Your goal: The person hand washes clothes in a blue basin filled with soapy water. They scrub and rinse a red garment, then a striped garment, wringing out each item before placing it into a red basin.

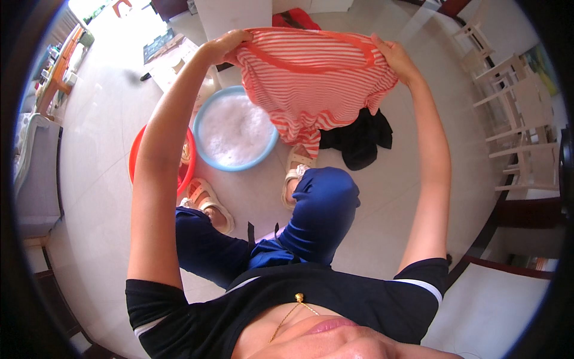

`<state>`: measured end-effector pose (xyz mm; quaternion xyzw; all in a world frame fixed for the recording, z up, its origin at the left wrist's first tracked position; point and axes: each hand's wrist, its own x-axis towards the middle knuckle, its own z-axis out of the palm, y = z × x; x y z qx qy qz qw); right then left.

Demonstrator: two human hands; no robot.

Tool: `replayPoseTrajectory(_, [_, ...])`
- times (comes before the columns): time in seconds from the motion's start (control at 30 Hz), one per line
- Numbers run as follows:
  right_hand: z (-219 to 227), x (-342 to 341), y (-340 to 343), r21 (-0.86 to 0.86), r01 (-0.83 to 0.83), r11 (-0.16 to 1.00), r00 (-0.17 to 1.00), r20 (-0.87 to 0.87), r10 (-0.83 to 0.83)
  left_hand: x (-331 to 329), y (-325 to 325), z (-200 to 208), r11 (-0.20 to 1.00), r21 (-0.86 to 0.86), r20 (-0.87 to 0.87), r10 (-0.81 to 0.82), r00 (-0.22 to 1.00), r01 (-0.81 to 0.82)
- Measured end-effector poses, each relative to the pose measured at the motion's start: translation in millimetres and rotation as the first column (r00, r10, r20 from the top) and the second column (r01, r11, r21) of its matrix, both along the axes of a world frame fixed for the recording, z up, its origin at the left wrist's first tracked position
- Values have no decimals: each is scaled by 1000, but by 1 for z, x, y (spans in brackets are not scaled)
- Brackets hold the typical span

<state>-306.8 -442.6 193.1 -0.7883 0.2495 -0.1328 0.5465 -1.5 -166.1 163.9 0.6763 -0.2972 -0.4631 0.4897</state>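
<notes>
An orange-and-white striped shirt (311,78) is stretched out in the air between my two raised hands. My left hand (228,45) is closed on its upper left corner, and my right hand (394,58) grips the upper right side. The cloth hangs down in folds, its lower end in front of my foot. Beneath and to the left of it stands a light blue basin (202,151) full of white suds (233,131). Dark cloth (362,140) lies in a heap on the floor, partly hidden behind the shirt.
A red basin (139,149) stands left of the blue one, partly behind my left forearm. Farther back is a red item (294,19) on the floor. Pale chairs (529,167) line the right side. A grey-white cabinet-like piece (39,173) stands at the far left.
</notes>
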Motion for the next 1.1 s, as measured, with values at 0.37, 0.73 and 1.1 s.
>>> replayPoseTrajectory(0.37, [32,64,78,-218,-257,942,886,336,319,-78,-23,48,886,-368,364,-140,921,280])
replayPoseTrajectory(0.73, [-38,115,145,-442,-201,874,729,529,435,-71,-18,132,176,-984,-108,-668,736,16])
replayPoseTrajectory(1.1, [-143,197,192,-214,-614,760,650,409,640,5,90,127,377,-892,-409,-435,802,-250])
